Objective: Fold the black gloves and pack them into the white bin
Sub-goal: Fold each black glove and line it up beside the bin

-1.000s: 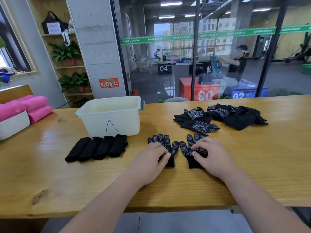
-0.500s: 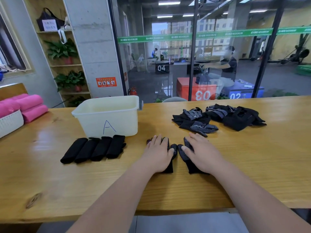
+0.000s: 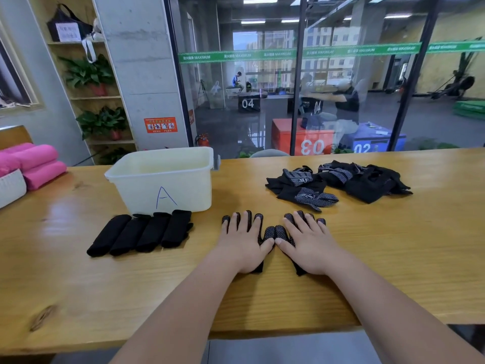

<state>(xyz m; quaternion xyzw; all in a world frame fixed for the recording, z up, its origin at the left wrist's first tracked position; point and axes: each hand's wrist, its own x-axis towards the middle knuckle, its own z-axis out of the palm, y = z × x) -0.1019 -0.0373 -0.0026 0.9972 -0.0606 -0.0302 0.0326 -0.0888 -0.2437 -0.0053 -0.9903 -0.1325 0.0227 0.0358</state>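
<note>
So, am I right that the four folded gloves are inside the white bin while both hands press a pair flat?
No: the head view shows the folded gloves on the table in front of the white bin; left hand and right hand press a pair flat.

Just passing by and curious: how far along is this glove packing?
Done: four folded rolls lie before the white bin; none shows inside. In hand: the left hand and right hand press a glove pair flat. Left: the loose pile, then all the packing.
</note>
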